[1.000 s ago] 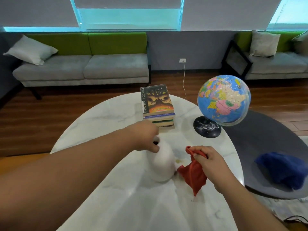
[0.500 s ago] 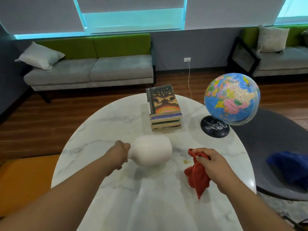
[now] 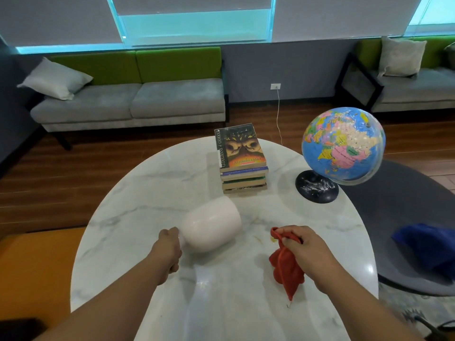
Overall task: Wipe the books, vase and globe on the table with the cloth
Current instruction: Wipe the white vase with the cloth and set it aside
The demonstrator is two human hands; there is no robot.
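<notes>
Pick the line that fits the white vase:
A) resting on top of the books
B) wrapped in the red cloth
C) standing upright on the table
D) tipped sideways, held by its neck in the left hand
D: the left hand grips the neck of the vase, whose body lies tipped sideways, while the red cloth hangs apart from it in the right hand.

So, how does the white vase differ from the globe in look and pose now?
The vase is plain white; the globe is blue with coloured countries. The vase lies sideways, gripped at its neck by the left hand; the globe stands on its black base, no hand on it. Neither touches the red cloth in the right hand.
</notes>
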